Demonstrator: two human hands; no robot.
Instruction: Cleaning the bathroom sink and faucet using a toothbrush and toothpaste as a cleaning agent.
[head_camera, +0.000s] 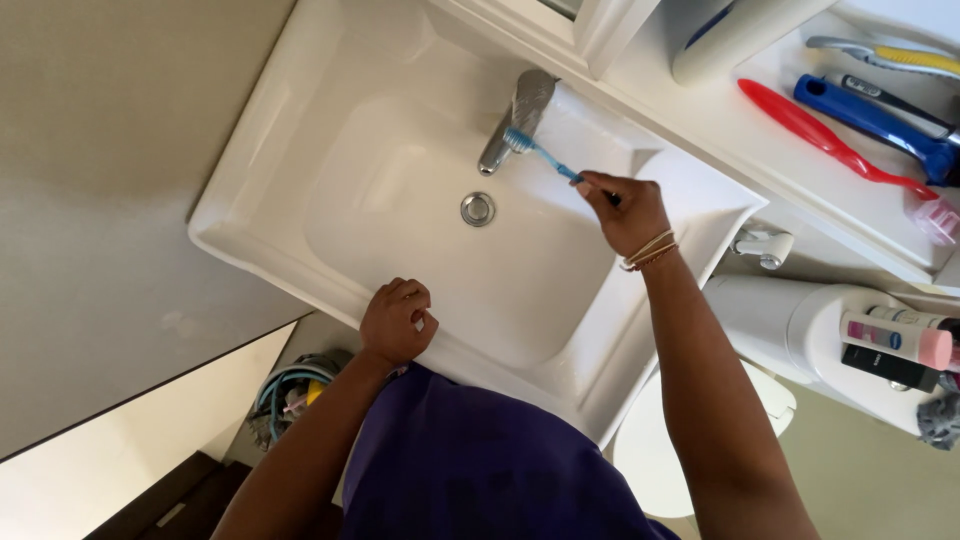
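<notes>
I am in a bathroom, over a white sink (330, 120). My left hand (397, 320) is curled shut on the near rim to steady me. My right hand (625, 210) pinches a blue toothbrush (540, 155), bristles under the tap (515, 115) to get wet.

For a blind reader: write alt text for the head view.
Seen from above, a person's right hand holds a blue toothbrush with its bristles at the chrome tap of a white sink. The left hand rests closed on the sink's front rim.
</notes>
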